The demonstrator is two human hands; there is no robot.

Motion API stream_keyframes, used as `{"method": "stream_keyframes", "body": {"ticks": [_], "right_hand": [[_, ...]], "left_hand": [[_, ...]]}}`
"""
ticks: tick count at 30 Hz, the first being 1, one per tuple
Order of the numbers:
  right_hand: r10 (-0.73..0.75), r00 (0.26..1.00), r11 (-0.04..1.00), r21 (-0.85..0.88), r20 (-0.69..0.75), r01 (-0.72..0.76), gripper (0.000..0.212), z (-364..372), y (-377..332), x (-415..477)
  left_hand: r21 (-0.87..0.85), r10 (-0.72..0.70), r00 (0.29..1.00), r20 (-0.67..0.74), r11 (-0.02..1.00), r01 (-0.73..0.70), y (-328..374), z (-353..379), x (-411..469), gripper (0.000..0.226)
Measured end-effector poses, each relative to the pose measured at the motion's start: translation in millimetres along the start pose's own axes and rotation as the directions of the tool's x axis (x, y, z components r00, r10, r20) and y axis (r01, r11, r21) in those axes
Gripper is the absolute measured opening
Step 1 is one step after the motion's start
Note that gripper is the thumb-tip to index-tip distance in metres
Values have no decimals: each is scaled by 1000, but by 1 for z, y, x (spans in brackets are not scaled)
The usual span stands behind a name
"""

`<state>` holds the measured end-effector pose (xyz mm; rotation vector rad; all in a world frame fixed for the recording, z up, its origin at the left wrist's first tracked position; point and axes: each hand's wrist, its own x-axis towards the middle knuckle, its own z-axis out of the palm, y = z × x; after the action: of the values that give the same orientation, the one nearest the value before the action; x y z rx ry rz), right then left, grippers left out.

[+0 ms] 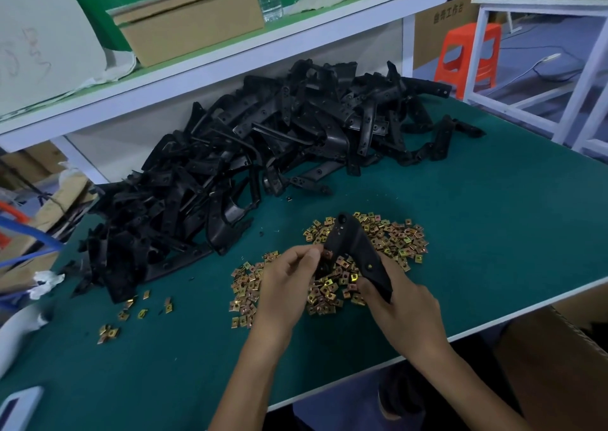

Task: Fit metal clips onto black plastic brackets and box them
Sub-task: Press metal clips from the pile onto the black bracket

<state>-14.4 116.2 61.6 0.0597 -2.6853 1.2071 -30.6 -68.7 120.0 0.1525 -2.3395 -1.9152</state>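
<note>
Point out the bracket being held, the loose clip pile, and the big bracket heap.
Held black plastic bracket [352,244]: head view, its middle bend.
Pile of gold-coloured metal clips [396,240]: head view, its right part.
Heap of black plastic brackets [263,141]: head view, its middle.

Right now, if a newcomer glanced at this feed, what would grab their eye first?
The heap of black brackets sprawled across the back of the green table, under the shelf. In front of it lies a glittering scatter of gold clips. Over them, the right hand grips one bracket while the left hand pinches a clip at its edge.
</note>
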Motion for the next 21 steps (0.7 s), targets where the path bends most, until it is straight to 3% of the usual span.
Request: {"method": "stream_keyframes", "body": {"ticks": [2, 4, 7, 12, 16, 19, 21], "right_hand": [[30, 1000, 998, 50, -4, -29, 40, 1, 1, 2], [54, 998, 993, 101, -17, -52, 38, 2, 2, 3], [54, 998, 994, 93, -19, -52, 35, 1, 2, 2], [65, 998, 995, 74, -21, -63, 34, 3, 2, 2], [68, 997, 996, 52, -32, -67, 37, 3, 1, 2], [71, 997, 996, 56, -30, -69, 33, 3, 1, 2], [71, 997, 996, 61, -19, -70, 34, 2, 2, 1]], "left_hand": [[161, 45, 997, -65, 986, -34, -1, -10, 7, 21], [424, 86, 992, -97, 905, -37, -5, -22, 11, 17], [676, 81, 995, 57, 730, -98, -13, -26, 8, 14], [808, 20, 993, 115, 580, -105, -21, -20, -3, 11], [699, 136, 983, 122, 692, -182, -19, -10, -10, 7], [759, 135, 967, 218, 599, -255, -22, 2, -14, 19], [771, 147, 973, 180, 593, -232, -22, 5, -15, 20]]}}
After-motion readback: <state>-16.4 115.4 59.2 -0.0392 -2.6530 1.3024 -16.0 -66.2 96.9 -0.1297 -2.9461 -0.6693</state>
